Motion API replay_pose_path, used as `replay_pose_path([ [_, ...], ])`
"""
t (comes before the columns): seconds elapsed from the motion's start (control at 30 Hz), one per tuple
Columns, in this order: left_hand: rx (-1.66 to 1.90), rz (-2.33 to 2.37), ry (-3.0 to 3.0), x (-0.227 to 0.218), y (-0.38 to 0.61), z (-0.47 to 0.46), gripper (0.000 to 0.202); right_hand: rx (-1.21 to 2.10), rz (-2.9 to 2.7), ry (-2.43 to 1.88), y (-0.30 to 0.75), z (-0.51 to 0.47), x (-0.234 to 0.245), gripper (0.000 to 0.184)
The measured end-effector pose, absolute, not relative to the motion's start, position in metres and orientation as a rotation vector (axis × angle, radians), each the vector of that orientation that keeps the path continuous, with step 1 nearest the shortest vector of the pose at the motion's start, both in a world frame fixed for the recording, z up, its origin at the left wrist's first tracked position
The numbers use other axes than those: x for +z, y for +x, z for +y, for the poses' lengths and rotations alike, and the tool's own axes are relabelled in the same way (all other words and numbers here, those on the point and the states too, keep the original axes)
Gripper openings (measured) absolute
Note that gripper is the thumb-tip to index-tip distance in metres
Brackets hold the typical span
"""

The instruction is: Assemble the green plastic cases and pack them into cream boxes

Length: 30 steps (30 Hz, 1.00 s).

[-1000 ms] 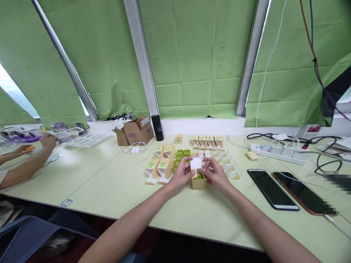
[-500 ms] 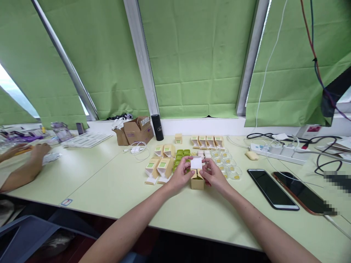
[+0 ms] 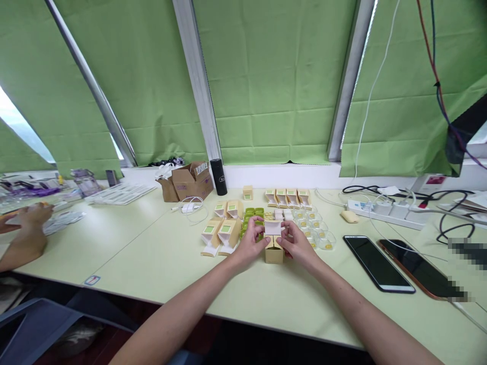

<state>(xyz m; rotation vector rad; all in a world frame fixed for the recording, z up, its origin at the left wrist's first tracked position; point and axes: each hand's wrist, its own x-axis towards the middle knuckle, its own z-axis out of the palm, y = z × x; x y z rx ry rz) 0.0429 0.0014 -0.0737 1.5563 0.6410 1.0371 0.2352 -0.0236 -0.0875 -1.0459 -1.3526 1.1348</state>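
A small tan cardboard box [image 3: 274, 255] stands on the table in front of me, its white-lined lid flap raised at the back. My left hand [image 3: 252, 236] grips its left side, thumb on a top flap. On the right side my right hand [image 3: 293, 238] holds it the same way, thumb on the other flap. The two small flaps lie folded inward, nearly meeting. Behind the hands are green containers [image 3: 249, 211], small white blocks [image 3: 288, 215] and clear plastic cups with yellow centres [image 3: 321, 234]. To the left stand open tan boxes with green labels [image 3: 229, 228].
More tan boxes [image 3: 292, 196] line up at the back, near a black cylinder [image 3: 218, 177] and a brown carton [image 3: 192, 181]. Two phones [image 3: 376, 263] and a power strip [image 3: 388, 213] with cables lie right. A co-worker's hands [image 3: 34, 223] are at far left.
The raised lid flap has bent forward at its top edge, and the small flaps are pressed flatter. My hands stay around the box. The co-worker's hands have shifted left.
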Motion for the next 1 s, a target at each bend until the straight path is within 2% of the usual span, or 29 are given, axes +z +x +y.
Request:
replay_pose_path([
  [0.53, 1.08, 0.697, 1.634, -0.07, 0.044, -0.002, 0.039, 1.108, -1.361, -1.031, 0.234, -0.024, -0.086, 0.042],
  [0.77, 1.087, 0.727, 1.661, -0.073, 0.043, -0.001, 0.026, 0.955, -1.445, -1.058, 0.235, -0.026, -0.081, 0.033],
  [1.0, 1.078, 0.731, 1.648, -0.073, 0.043, -0.001, 0.024, 0.759, -1.506, -1.008, 0.239, -0.032, -0.073, 0.02],
])
